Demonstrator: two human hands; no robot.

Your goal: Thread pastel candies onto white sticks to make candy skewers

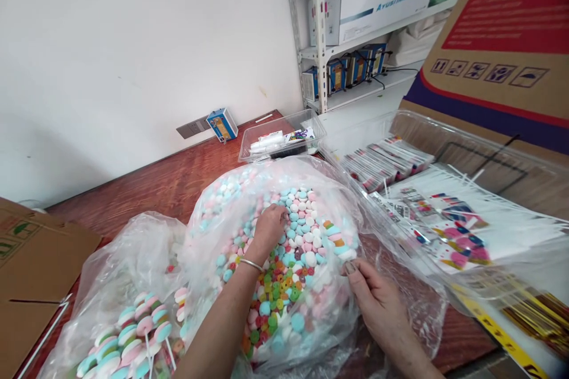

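Pastel pink, blue and white sweets fill a clear plastic bag on the wooden worktop. Reaching into the bag, the left hand has its fingers curled down among the sweets; whether its grip has closed on any cannot be told. At the bag's near edge, the right hand pinches the plastic, fingers together. Just left lies a second bag of finished lollipops. A clear tray of printed wrappers sits to the right.

Bare forearms, no sleeves, thin silver bangle on left wrist
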